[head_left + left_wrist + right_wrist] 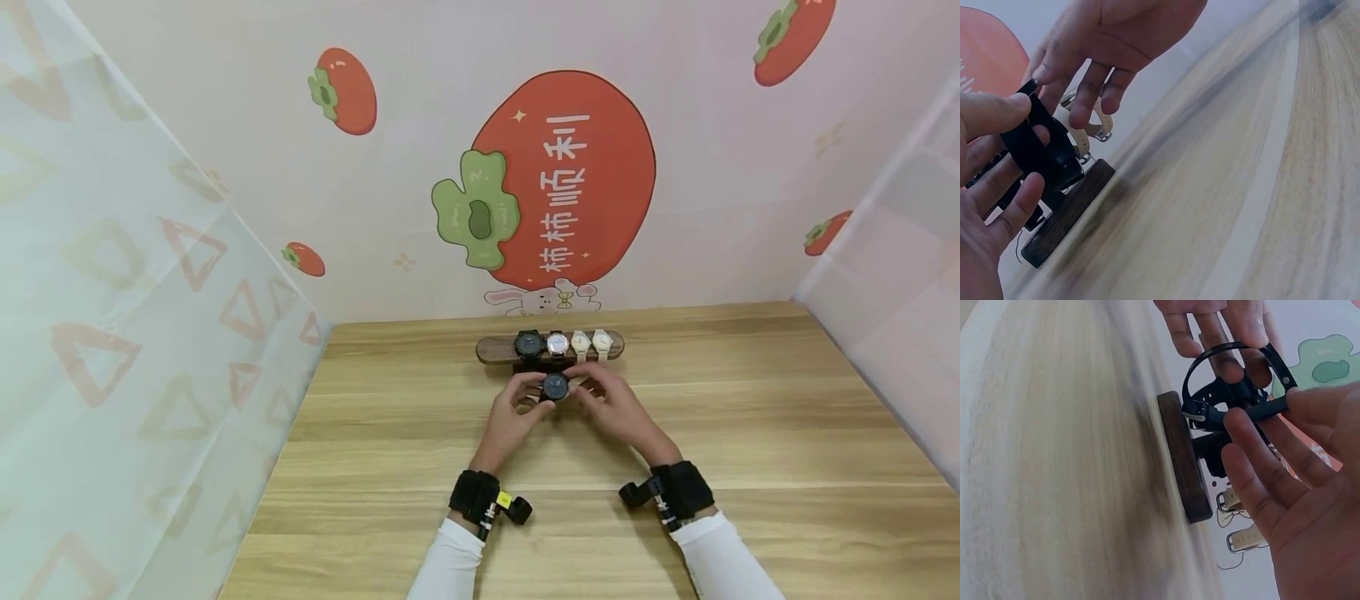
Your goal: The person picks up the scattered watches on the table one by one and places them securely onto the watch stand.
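Note:
Both hands hold a black wristwatch (555, 386) in front of a dark wooden watch stand (495, 350). My left hand (510, 421) pinches its left side between thumb and fingers. From the right, my right hand (618, 408) grips the other side. In the right wrist view the watch's black strap (1192, 378) forms a closed loop, with a metal buckle (1194, 416) at its lower end. On the stand's bar sit a large black watch (529, 343), a silver-cased watch (557, 343) and two cream watches (602, 340).
The stand's dark base (1182, 456) rests on the wood-grain table (405, 450), close to the back wall (405, 208) with its persimmon print. Patterned side panels (187, 333) rise left and right. Each wrist wears a black camera strap (474, 496).

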A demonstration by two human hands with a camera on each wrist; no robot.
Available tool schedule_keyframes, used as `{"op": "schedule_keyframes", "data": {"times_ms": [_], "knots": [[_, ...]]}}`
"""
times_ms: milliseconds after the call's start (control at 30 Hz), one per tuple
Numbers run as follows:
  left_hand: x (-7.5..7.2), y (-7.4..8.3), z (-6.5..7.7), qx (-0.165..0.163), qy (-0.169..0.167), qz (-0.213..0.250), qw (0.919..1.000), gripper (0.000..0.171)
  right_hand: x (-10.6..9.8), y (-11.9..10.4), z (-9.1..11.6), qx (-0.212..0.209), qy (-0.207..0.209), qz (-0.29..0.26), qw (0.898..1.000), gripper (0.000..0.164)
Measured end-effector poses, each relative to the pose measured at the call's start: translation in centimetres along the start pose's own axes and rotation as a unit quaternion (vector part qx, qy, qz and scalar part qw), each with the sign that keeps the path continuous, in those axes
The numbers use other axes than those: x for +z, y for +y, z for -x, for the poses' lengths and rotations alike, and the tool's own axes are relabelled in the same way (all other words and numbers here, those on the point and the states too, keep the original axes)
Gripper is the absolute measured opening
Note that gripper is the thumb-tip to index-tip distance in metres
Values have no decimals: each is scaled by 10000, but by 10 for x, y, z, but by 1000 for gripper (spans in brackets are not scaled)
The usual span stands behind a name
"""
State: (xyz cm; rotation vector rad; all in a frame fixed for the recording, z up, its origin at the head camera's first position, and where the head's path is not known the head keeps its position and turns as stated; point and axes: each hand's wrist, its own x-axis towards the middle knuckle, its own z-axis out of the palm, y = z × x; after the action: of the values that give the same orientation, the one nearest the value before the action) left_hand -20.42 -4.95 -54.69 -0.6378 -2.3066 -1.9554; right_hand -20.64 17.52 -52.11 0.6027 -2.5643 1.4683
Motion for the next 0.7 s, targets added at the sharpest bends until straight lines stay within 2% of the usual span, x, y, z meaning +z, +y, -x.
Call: {"op": "schedule_keyframes", "data": {"times_ms": [200,367,533,700], "knots": [[1,0,0,-23,214,90,9997,42,1,-4,2,-156,-189,-174,9995,38],[1,-1,-1,211,318,57,9993,41,1,-5,2,-14,-477,-282,9985,49],[1,-5,-2,381,360,-50,9986,42,1,-5,2,-18,-568,-412,9975,50],[1,-4,-2,335,309,-62,9989,43,0,-3,3,-178,-586,-451,9971,51]]}}
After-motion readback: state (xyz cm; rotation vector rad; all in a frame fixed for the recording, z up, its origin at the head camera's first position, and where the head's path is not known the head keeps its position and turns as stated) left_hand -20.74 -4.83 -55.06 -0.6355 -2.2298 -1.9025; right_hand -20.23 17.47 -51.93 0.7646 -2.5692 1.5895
